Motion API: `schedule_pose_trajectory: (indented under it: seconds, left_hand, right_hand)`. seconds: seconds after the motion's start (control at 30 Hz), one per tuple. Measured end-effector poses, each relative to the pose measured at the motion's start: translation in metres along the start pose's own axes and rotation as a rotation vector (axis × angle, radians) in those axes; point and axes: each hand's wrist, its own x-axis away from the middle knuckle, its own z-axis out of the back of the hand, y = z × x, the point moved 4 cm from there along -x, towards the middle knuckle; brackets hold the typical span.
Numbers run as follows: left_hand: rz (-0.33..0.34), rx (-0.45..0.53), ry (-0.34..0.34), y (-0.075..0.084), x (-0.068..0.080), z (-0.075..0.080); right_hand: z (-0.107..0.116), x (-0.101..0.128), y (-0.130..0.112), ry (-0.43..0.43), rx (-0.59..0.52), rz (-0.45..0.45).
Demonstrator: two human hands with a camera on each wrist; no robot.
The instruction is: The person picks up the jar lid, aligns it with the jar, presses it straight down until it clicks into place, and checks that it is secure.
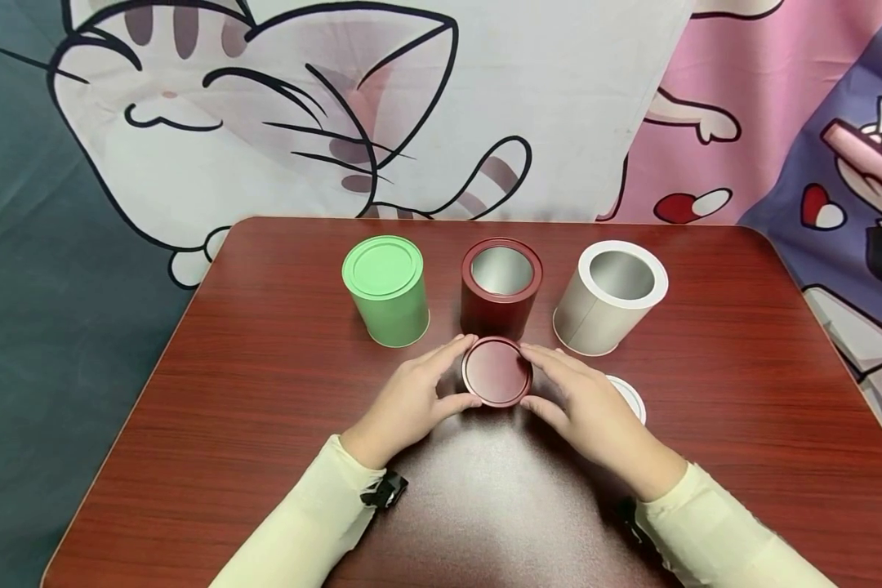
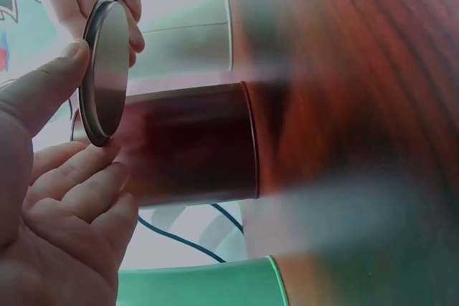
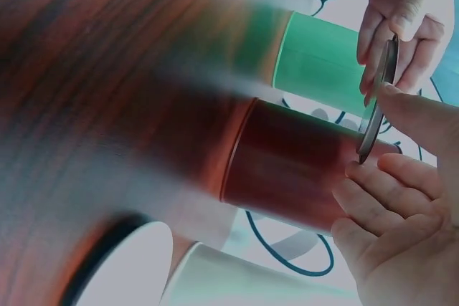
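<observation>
Both hands hold one dark red round lid (image 1: 496, 371) by its rim, in front of the open dark red can (image 1: 501, 286). My left hand (image 1: 465, 371) pinches the lid's left edge between thumb and fingers. My right hand (image 1: 527, 376) pinches its right edge. In the left wrist view the lid (image 2: 107, 69) is lifted off the table, at about the height of the red can's (image 2: 190, 145) top rim. The right wrist view shows the lid (image 3: 376, 98) edge-on beside the red can (image 3: 287, 163).
A green can (image 1: 385, 290) with its lid on stands left of the red can. An open white can (image 1: 610, 296) stands to the right. A white lid (image 1: 627, 396) lies flat, partly behind my right hand. The brown table (image 1: 265, 425) ends at a cartoon cloth backdrop.
</observation>
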Motion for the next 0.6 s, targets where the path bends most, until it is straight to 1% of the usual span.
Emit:
schedule_pose_trajectory:
  seconds: [0.3,0.43,0.6]
  left_hand:
    - [-0.042,0.002,0.062,0.003,-0.003,0.007]
    - [-0.057,-0.007,0.073,0.005,-0.006,0.01]
    - [-0.056,-0.015,0.068,0.007,-0.009,0.014]
  right_hand:
    - [0.008,-0.004,-0.004,0.051,-0.003,0.025]
    - [0.012,-0.006,-0.005,0.052,0.002,0.018]
    - [0.016,-0.008,-0.007,0.053,0.002,0.016]
